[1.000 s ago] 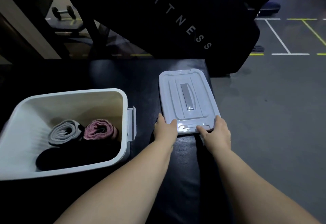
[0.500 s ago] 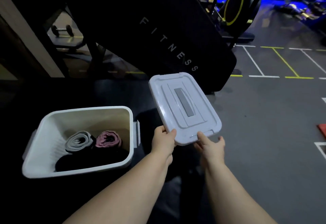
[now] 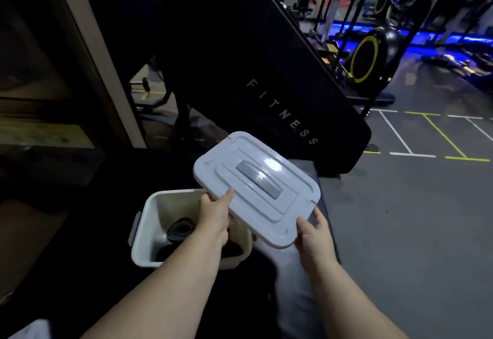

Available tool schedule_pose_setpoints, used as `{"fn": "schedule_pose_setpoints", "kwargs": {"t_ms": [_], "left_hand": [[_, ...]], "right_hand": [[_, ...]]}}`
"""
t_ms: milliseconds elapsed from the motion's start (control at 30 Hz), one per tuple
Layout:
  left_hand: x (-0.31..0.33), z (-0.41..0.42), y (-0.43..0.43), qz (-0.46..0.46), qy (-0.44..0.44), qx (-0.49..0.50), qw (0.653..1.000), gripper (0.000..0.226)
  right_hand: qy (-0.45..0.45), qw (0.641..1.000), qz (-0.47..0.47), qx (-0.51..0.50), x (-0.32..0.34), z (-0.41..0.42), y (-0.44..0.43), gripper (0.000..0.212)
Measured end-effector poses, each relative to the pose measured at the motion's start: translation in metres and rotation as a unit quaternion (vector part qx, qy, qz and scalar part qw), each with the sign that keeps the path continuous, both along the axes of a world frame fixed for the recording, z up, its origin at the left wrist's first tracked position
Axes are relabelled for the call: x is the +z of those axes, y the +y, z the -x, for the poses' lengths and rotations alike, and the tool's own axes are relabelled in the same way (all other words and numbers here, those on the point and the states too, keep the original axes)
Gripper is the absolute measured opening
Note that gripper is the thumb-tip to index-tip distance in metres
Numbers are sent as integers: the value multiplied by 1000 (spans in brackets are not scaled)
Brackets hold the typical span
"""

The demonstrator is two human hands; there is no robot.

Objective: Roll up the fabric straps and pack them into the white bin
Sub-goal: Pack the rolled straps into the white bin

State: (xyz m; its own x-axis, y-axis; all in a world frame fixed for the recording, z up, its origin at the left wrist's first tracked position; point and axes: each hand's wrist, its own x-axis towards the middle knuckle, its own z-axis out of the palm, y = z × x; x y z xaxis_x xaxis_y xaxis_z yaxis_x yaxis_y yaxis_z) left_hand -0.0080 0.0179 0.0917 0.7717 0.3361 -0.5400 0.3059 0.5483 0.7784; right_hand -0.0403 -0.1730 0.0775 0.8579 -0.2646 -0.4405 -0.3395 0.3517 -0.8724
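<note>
Left grip (image 3: 213, 216): clamped on lid (image 3: 256, 186) edge;
Right grip (image 3: 314, 234): clamped on its near corner;
Purpose: I hold it two-handed to align over white bin (image 3: 149, 221), covering straps (image 3: 180, 229).

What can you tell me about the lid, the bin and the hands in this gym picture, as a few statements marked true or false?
1. The left hand and the right hand both hold the lid. True.
2. Rolled straps lie inside the white bin. True.
3. The lid is clipped shut on the white bin. False: it is held tilted in the air and the bin is open.
4. The lid's handle is bright red. False: it is grey.
5. The black pad behind reads FITNESS. True.
</note>
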Motion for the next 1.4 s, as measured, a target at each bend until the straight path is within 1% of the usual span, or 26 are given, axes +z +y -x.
{"fn": "schedule_pose_setpoints", "kwargs": {"t_ms": [67,133,200,333,433,533,600,700,767,833,967,1067,1167,1267,1333,1400], "left_hand": [[3,4,38,-40,21,49,998,26],[3,16,76,-129,31,88,987,16],[0,33,111,-188,37,105,976,11],[-19,67,151,-258,94,13,961,16],[-32,84,166,-314,134,-16,940,25],[-39,91,180,-370,172,-47,912,22],[-44,92,187,-403,191,-66,892,25],[-49,95,193,-415,212,-76,881,29],[-53,97,192,-415,219,-87,879,30],[-57,99,189,-405,219,-95,883,34],[-63,101,189,-394,220,-103,886,40],[-64,97,191,-405,221,-101,881,39],[-62,92,191,-425,232,-112,868,35],[-61,92,189,-444,237,-124,855,32],[-62,94,188,-451,237,-130,851,32],[-63,97,187,-449,236,-132,852,34]], "right_hand": [[1,997,49,59,4,3,12,50],[6,989,97,108,6,4,24,49],[16,984,128,127,6,5,35,50],[49,970,190,140,4,8,59,55],[51,959,229,160,-1,12,78,37],[53,945,279,165,-3,12,94,31],[55,929,316,187,-4,10,101,26],[37,910,347,223,-11,8,107,10],[35,888,392,238,-24,2,107,5],[46,866,426,258,-34,-4,106,8],[63,839,465,276,-30,-6,112,13],[70,836,470,273,-27,-7,115,15],[82,842,467,258,-29,-9,115,30],[79,838,474,258,-32,-10,112,40],[83,840,463,270,-34,-10,111,45],[81,851,436,282,-37,-8,110,50]]}}
